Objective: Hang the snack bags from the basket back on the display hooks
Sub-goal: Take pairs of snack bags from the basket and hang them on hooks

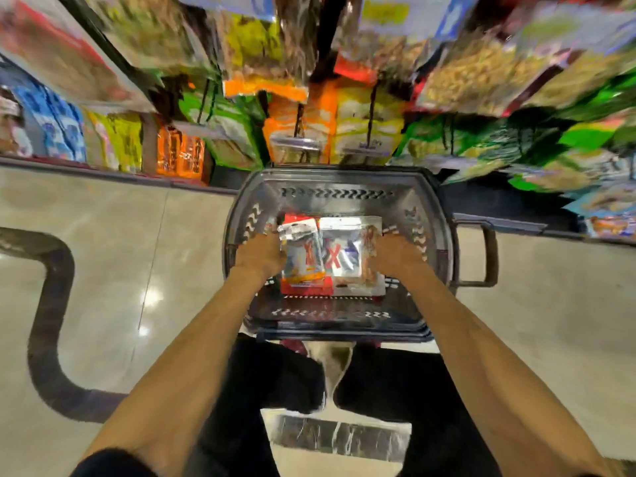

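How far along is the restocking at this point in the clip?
Nothing visibly done yet from this batch. In hand: both the left hand and the right hand are down in the basket, at the sides of the snack bags. Left: lifting them and hanging each on the display hooks above.

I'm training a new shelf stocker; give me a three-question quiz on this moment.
1. True or false: both hands are inside the basket.
2. Which hand touches the bag with the big red X: A left, B right?
3. Fill in: the basket stands on the ___.

Key: 1 true: left hand and right hand reach in at the snack bags. 2 B. 3 floor.
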Demonstrator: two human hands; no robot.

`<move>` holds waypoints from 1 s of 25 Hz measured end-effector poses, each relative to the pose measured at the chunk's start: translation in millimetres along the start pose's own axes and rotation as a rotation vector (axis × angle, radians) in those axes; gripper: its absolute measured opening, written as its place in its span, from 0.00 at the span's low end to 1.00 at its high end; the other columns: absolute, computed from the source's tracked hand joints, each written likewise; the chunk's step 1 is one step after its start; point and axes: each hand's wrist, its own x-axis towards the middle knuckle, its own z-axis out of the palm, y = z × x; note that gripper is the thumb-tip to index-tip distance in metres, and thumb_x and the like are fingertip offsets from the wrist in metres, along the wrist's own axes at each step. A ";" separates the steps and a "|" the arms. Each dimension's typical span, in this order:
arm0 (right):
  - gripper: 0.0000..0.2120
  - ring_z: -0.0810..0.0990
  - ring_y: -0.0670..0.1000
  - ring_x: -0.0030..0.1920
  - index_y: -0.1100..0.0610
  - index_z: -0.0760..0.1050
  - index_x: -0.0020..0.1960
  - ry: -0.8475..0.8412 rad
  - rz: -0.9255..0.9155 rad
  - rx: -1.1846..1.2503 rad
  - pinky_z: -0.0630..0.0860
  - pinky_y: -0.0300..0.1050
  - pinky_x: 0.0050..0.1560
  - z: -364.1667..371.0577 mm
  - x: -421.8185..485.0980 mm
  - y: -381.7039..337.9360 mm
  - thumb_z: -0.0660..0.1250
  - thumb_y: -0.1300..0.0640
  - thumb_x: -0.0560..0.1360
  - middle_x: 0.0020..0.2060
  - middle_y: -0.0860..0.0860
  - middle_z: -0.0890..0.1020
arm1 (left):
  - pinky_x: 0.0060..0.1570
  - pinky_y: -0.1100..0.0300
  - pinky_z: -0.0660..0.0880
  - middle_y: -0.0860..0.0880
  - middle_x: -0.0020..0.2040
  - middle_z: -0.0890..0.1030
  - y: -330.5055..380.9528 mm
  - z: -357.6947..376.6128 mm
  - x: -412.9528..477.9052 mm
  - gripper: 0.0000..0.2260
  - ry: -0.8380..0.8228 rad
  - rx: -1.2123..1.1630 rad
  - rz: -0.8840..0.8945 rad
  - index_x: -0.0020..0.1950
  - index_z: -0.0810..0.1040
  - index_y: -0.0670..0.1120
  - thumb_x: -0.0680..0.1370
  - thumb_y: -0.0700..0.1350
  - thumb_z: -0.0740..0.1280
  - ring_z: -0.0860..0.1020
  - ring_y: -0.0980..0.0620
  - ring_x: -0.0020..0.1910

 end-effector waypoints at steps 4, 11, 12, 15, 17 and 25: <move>0.22 0.75 0.61 0.64 0.60 0.69 0.70 -0.035 0.062 0.080 0.74 0.55 0.62 69.7 96.9 10.8 0.61 0.52 0.78 0.65 0.59 0.75 | 0.56 0.48 0.75 0.37 0.59 0.79 -15.5 74.1 85.2 0.17 -0.047 -0.067 -0.040 0.65 0.74 0.41 0.77 0.45 0.64 0.78 0.37 0.59; 0.26 0.75 0.60 0.63 0.60 0.66 0.71 0.009 0.196 0.299 0.73 0.51 0.62 158.2 202.2 25.2 0.66 0.52 0.77 0.65 0.60 0.75 | 0.60 0.52 0.72 0.37 0.63 0.77 -28.8 180.9 179.6 0.15 -0.040 -0.261 -0.183 0.65 0.74 0.37 0.80 0.43 0.62 0.76 0.39 0.63; 0.29 0.74 0.60 0.65 0.61 0.64 0.72 0.014 0.220 0.363 0.72 0.51 0.63 164.7 210.6 27.0 0.67 0.50 0.76 0.67 0.60 0.73 | 0.58 0.53 0.72 0.37 0.62 0.78 -30.1 190.6 185.6 0.15 -0.023 -0.297 -0.190 0.64 0.75 0.37 0.80 0.43 0.62 0.77 0.40 0.62; 0.40 0.72 0.59 0.67 0.62 0.63 0.73 0.035 0.294 0.563 0.71 0.47 0.64 179.4 226.0 28.3 0.71 0.42 0.71 0.69 0.60 0.70 | 0.51 0.56 0.74 0.39 0.58 0.80 -33.8 209.5 200.1 0.16 -0.014 -0.456 -0.269 0.61 0.77 0.37 0.78 0.46 0.68 0.79 0.41 0.58; 0.41 0.74 0.59 0.65 0.63 0.64 0.72 0.070 0.370 0.702 0.73 0.45 0.61 184.0 231.6 26.3 0.73 0.41 0.68 0.67 0.58 0.72 | 0.50 0.57 0.73 0.40 0.57 0.81 -36.9 215.0 209.1 0.21 -0.009 -0.600 -0.365 0.61 0.77 0.37 0.74 0.48 0.73 0.80 0.42 0.56; 0.23 0.80 0.56 0.54 0.61 0.75 0.64 0.095 0.423 0.943 0.76 0.45 0.51 184.0 215.1 24.5 0.73 0.52 0.73 0.55 0.53 0.81 | 0.53 0.54 0.79 0.45 0.48 0.83 -28.5 212.7 194.7 0.05 -0.095 -1.195 -0.321 0.49 0.79 0.45 0.78 0.36 0.67 0.82 0.44 0.52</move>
